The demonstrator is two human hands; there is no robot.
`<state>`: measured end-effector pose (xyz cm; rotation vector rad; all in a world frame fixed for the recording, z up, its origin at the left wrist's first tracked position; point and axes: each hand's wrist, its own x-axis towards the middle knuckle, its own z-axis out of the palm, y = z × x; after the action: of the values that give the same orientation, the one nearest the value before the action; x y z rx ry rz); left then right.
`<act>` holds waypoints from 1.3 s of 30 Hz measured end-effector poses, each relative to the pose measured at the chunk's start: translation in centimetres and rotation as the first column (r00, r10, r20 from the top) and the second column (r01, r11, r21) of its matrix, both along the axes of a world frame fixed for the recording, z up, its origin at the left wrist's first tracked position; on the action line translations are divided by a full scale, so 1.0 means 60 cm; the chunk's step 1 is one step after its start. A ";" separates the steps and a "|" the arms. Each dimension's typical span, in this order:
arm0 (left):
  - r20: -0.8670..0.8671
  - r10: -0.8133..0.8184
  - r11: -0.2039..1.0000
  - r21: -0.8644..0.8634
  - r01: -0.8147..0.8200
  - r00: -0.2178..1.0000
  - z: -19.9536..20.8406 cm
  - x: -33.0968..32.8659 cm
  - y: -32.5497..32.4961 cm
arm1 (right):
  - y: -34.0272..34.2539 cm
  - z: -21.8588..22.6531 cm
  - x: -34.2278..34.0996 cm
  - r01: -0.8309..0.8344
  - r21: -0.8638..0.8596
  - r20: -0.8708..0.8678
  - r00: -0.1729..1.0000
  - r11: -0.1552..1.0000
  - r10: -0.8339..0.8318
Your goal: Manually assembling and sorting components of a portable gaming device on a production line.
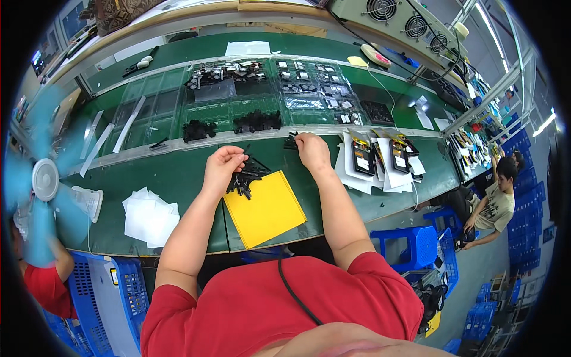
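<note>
Thin black strips (253,171) lie in a loose pile on the green bench, some overlapping the top edge of a yellow square pad (264,211). At the pile's left side is my left hand (222,169), thumb and fingers pinched together, with a thin black strip at the fingertips. My right hand (313,153) rests farther right, its fingers closed at a small bunch of black strips (290,141) by the tray edge. How many strips it grips is hidden.
Clear trays (232,107) of small black parts line the bench behind my hands. White sheets (151,217) lie left; boxed black devices on paper (364,159) stand right. A blue fan (45,178) is at far left, a blue stool (410,247) and seated person (493,205) at right.
</note>
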<state>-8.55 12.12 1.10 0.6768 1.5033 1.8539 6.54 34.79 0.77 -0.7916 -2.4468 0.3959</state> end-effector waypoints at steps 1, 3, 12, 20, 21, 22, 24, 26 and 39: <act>0.008 -0.009 1.000 0.010 0.009 1.000 0.000 0.000 -0.001 | -0.003 0.003 -0.002 -0.003 0.000 0.000 1.000 1.000 0.003; 0.008 -0.014 1.000 0.013 0.014 1.000 0.004 -0.002 0.001 | -0.009 0.011 -0.006 -0.005 0.215 -0.169 0.985 0.977 0.042; -0.065 -0.153 0.988 -0.023 0.151 0.986 -0.018 0.001 0.001 | -0.118 0.025 -0.029 -0.601 -0.443 -0.309 0.799 0.665 0.516; -0.065 -0.162 0.986 -0.038 0.160 0.985 -0.013 -0.001 0.005 | -0.112 0.013 -0.030 -0.557 -0.582 -0.374 0.831 0.593 0.413; -0.073 -0.171 0.985 -0.038 0.169 0.982 -0.014 -0.003 0.005 | -0.117 0.016 -0.032 -0.603 -0.556 -0.426 0.798 0.573 0.426; -0.080 -0.181 0.983 -0.038 0.179 0.980 -0.015 -0.003 0.005 | -0.122 0.020 -0.032 -0.645 -0.529 -0.476 0.763 0.551 0.437; -0.073 -0.193 0.981 -0.043 0.190 0.978 -0.017 0.000 0.005 | -0.126 0.023 -0.030 -0.658 -0.463 -0.420 0.753 0.593 0.507; -0.066 -0.203 0.979 -0.040 0.201 0.977 -0.010 0.009 0.005 | -0.126 0.003 -0.028 -0.595 -0.554 -0.418 0.804 0.583 0.423; 0.088 -0.193 0.973 0.142 0.179 0.977 0.003 -0.007 0.006 | -0.110 0.050 -0.025 -0.565 -0.720 -0.511 0.825 0.403 0.242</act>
<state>-8.95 12.45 1.26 0.7477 1.2159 1.8271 5.05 28.18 3.76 -0.3486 -1.9698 1.9020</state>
